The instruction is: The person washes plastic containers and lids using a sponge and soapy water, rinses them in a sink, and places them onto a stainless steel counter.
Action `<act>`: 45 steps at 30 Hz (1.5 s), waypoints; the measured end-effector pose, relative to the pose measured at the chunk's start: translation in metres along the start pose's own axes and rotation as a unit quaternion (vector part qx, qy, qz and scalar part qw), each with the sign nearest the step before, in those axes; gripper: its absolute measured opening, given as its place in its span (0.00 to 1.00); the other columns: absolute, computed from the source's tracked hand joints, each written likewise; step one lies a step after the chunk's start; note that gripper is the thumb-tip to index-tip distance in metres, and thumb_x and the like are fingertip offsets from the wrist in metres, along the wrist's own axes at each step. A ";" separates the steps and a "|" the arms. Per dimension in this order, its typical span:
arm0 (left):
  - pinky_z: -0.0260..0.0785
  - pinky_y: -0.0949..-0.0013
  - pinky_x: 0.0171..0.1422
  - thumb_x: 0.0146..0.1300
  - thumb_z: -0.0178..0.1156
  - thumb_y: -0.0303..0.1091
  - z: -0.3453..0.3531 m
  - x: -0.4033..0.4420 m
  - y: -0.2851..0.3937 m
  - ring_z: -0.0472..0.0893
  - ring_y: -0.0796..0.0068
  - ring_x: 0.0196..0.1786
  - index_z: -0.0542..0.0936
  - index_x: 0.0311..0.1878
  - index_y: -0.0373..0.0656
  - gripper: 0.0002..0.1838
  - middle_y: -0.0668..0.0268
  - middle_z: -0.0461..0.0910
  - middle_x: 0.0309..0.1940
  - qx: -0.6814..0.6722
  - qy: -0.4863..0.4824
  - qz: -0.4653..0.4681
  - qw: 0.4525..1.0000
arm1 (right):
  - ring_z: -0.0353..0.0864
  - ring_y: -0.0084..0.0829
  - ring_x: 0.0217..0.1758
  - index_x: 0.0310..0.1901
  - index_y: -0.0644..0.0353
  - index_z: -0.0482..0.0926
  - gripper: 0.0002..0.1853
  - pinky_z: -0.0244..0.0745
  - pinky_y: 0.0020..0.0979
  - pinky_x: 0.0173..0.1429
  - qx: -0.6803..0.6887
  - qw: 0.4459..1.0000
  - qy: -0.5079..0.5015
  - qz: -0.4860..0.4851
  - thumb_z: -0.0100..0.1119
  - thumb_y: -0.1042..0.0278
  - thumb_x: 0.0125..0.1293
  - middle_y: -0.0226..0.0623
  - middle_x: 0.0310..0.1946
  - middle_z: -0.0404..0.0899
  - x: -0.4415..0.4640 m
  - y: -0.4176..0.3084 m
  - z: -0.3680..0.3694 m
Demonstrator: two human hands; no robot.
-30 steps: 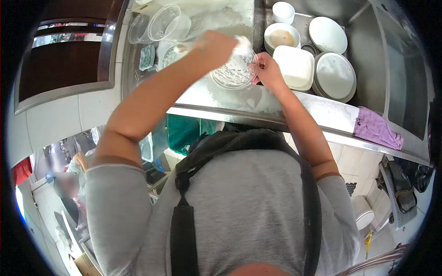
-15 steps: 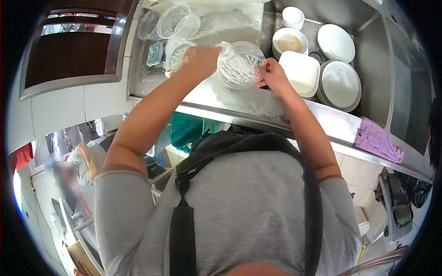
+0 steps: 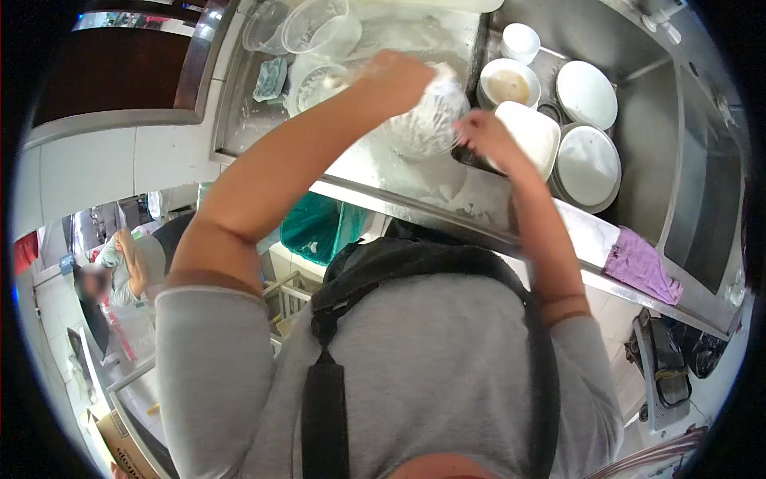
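My left hand (image 3: 395, 81) is closed around a white, suds-covered wad (image 3: 444, 77), and I cannot tell whether it is a sponge or a cloth. The wad presses on a clear round plastic container (image 3: 427, 124), whose surface is streaked with white foam. On the container's right edge, my right hand (image 3: 485, 134) pinches the rim between thumb and fingers. Left of it lies another foamy clear tub (image 3: 319, 86), partly behind my left forearm. Beside that tub is a pale blue-green sponge or block (image 3: 270, 79).
Clear tubs (image 3: 321, 30) stand at the back left of the wet metal counter (image 3: 359, 164). In the sink (image 3: 650, 104) at right are white bowls (image 3: 521, 41), a square dish (image 3: 528, 137) and stacked plates (image 3: 588, 166). A purple cloth (image 3: 643, 267) hangs over the front edge. Another person (image 3: 132, 271) is at far left.
My left hand has moved right with the white wad, now across the container's upper part. My right hand has stayed at the rim, and the container looks more tilted and blurred.
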State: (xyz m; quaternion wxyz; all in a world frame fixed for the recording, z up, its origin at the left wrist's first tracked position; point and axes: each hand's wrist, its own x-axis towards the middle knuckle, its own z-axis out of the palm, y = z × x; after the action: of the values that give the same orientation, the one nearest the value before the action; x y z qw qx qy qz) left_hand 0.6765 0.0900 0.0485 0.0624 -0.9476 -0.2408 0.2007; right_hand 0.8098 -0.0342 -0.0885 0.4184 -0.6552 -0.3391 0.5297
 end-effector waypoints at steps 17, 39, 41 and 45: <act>0.75 0.56 0.46 0.57 0.55 0.31 0.015 0.037 -0.023 0.84 0.60 0.42 0.83 0.39 0.47 0.10 0.60 0.84 0.37 -0.014 0.036 -0.017 0.999 | 0.78 0.27 0.16 0.40 0.70 0.74 0.12 0.70 0.26 0.18 0.118 0.993 0.006 0.012 0.57 0.67 0.66 0.37 0.22 0.77 0.032 -0.006 -0.009; 0.75 0.58 0.47 0.56 0.57 0.31 -0.004 0.042 -0.021 0.84 0.63 0.45 0.84 0.39 0.44 0.10 0.58 0.84 0.38 0.031 0.006 0.039 0.999 | 0.70 0.17 0.16 0.40 0.61 0.74 0.12 0.63 0.19 0.19 0.078 0.996 0.027 -0.016 0.62 0.61 0.64 0.26 0.23 0.74 0.057 -0.011 -0.022; 0.75 0.59 0.47 0.56 0.56 0.30 0.004 0.038 -0.034 0.84 0.62 0.43 0.84 0.39 0.42 0.10 0.56 0.84 0.38 0.013 -0.001 -0.021 1.000 | 0.72 0.18 0.17 0.40 0.60 0.74 0.12 0.63 0.19 0.19 0.132 0.991 0.033 -0.002 0.62 0.61 0.64 0.26 0.23 0.74 0.030 -0.007 0.001; 0.76 0.59 0.46 0.56 0.56 0.30 -0.002 0.026 -0.030 0.84 0.62 0.43 0.84 0.38 0.41 0.10 0.56 0.84 0.39 0.011 -0.017 0.004 1.000 | 0.75 0.20 0.20 0.40 0.61 0.74 0.13 0.66 0.21 0.22 0.113 0.991 -0.059 0.044 0.61 0.59 0.65 0.27 0.23 0.74 -0.006 -0.012 0.003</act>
State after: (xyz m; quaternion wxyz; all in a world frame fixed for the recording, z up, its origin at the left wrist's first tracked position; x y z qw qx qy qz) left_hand 0.6852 0.1289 0.0472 0.0684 -0.9442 -0.2359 0.2193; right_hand 0.8058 -0.0339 -0.0751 0.4451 -0.5856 -0.2726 0.6202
